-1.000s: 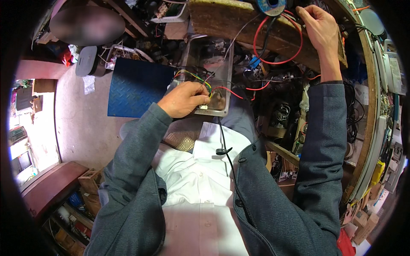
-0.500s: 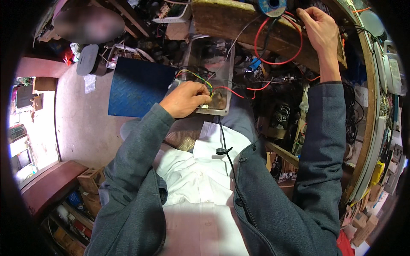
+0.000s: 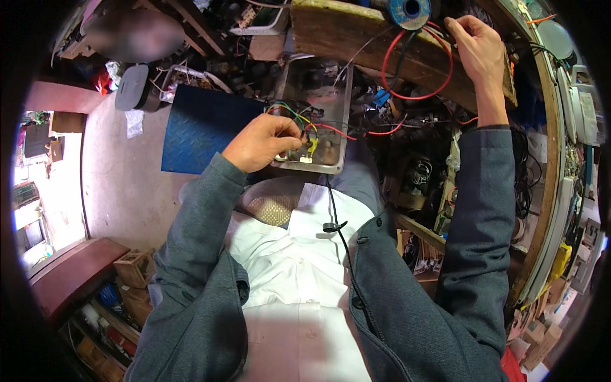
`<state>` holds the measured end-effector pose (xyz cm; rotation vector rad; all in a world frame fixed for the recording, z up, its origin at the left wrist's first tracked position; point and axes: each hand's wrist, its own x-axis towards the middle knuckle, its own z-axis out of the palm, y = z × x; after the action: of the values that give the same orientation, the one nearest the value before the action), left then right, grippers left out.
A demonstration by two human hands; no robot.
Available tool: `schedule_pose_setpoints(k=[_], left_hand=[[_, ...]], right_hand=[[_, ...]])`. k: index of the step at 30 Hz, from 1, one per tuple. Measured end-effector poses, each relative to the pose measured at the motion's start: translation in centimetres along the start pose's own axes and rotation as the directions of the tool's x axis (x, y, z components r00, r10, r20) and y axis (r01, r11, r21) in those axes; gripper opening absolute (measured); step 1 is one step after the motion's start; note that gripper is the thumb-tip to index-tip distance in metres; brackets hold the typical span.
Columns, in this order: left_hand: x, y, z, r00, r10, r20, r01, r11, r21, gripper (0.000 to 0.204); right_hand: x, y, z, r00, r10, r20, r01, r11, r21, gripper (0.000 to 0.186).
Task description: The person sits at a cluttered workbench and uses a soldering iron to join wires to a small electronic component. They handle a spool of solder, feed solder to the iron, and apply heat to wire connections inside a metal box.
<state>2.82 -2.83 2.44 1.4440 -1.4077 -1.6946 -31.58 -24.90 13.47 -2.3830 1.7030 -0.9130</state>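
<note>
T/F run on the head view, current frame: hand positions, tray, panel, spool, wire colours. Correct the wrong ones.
1. The left hand reaches over the left side of the grey-rimmed tray. True.
2. The blue panel is on the tray's right. False: the blue panel is on its left.
3. A red cable loop shows just below the blue spool. True.
4. The two hands touch each other. False: they are apart, the right hand up by the wooden board.
5. All wires over the tray are black. False: red and yellow wires show too.
</note>
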Motion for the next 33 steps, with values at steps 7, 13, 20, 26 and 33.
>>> schedule_pose_setpoints(k=[7, 13, 20, 26, 33], left_hand=[[-0.1, 0.0, 0.7, 0.998, -0.063, -0.012, 0.06, 0.977, -0.207, 0.011], [-0.1, -0.1, 1.0, 0.994, -0.109, -0.011, 0.104, 0.968, -0.228, 0.012], [0.0, -0.8, 1.0, 0.994, -0.103, -0.029, 0.094, 0.973, -0.209, 0.012], [-0.3, 0.2, 1.1, 0.992, -0.117, -0.052, 0.105, 0.977, -0.185, 0.013], [-0.3, 0.2, 1.5, 0.99, -0.128, -0.062, 0.116, 0.978, -0.171, 0.014]], right_hand=[[0.1, -0.3, -0.1, 0.998, 0.061, 0.022, -0.061, 0.998, -0.023, 0.037], [0.0, -0.8, -0.3, 0.993, 0.112, 0.035, -0.11, 0.992, -0.056, 0.036], [0.0, -0.8, -0.3, 0.995, 0.101, 0.023, -0.1, 0.994, -0.048, 0.034], [0.1, -0.3, -0.1, 0.993, 0.117, 0.029, -0.115, 0.992, -0.054, 0.035], [0.0, -0.4, -0.2, 0.996, 0.083, 0.016, -0.082, 0.994, -0.071, 0.035]])
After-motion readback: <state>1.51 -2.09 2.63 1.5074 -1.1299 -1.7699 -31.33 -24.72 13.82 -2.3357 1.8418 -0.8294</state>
